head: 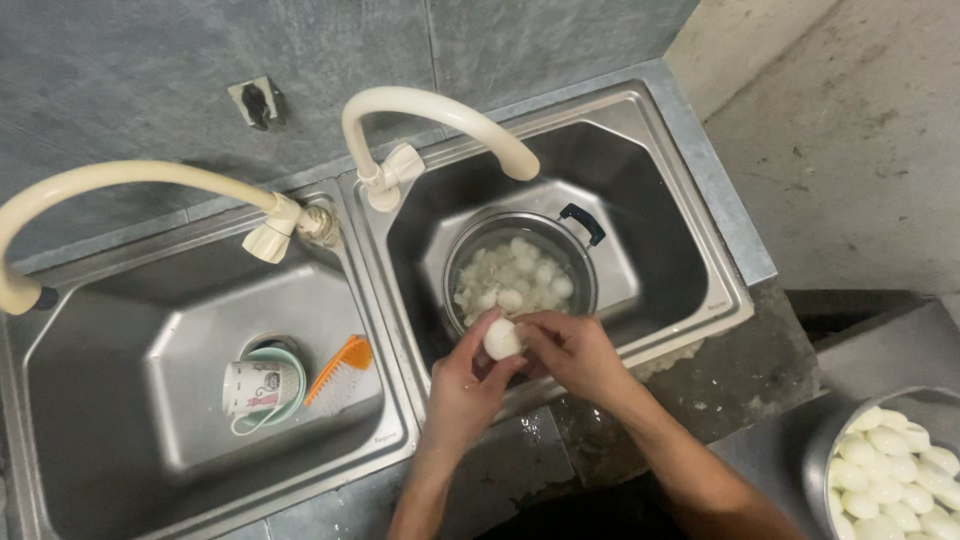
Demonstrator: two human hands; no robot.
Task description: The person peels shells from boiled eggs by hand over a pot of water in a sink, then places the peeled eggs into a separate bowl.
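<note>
Peeling: we see left hand (462,385) cradling egg (501,340), right hand (570,352) fingertips pinching shell, frame centre, above pot (590,272) catching scraps.

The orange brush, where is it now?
In the head view the orange brush lies in the left sink basin, just right of the white mug, far from both hands.

You have no packages, signs or screens before you. The nearest thing to a label is the small red and dark printed picture on the side of the white mug (258,387), which lies tipped over in the left sink basin (120,330) beside an orange brush (340,371).
</note>
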